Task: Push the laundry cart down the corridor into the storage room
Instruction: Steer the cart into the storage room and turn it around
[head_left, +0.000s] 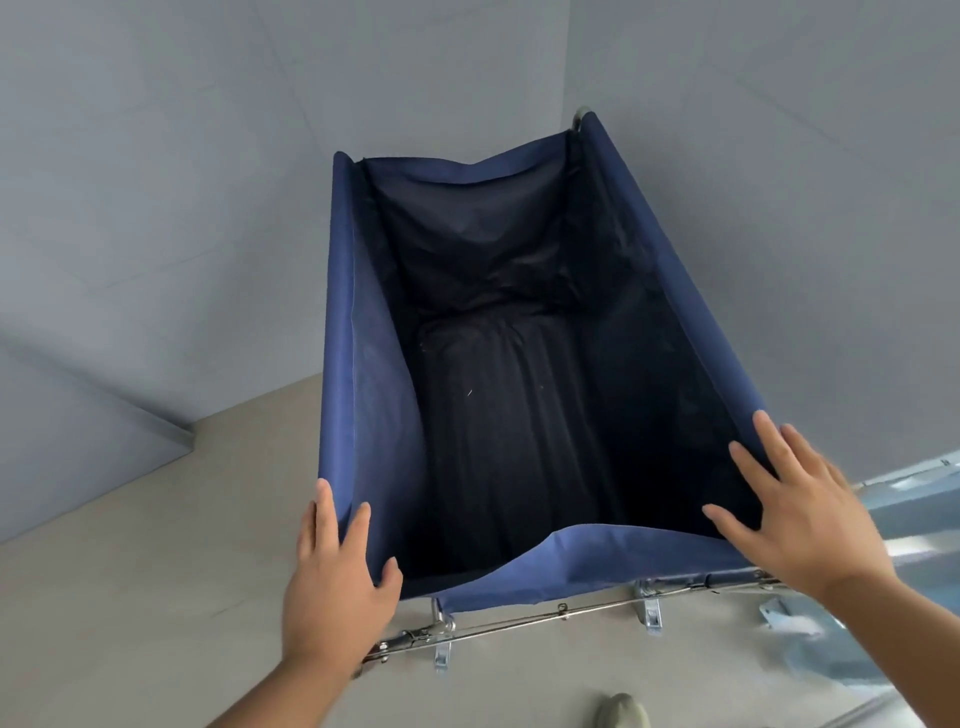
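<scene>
A laundry cart (358, 364) with a deep blue fabric bag on a metal frame fills the middle of the view; the bag is dark inside and looks empty. My left hand (337, 577) rests on the cart's near left corner, fingers spread over the rim. My right hand (795, 514) hovers at the near right corner with fingers apart, touching or just above the rim. The cart's far end sits close to a corner where two grey walls meet.
Grey walls (156, 182) stand ahead and to the right. A low grey ledge (78, 452) juts out at the left. The floor (156, 597) is beige. A shiny metal object (914, 519) lies at the right edge. A shoe tip (621, 712) shows at the bottom.
</scene>
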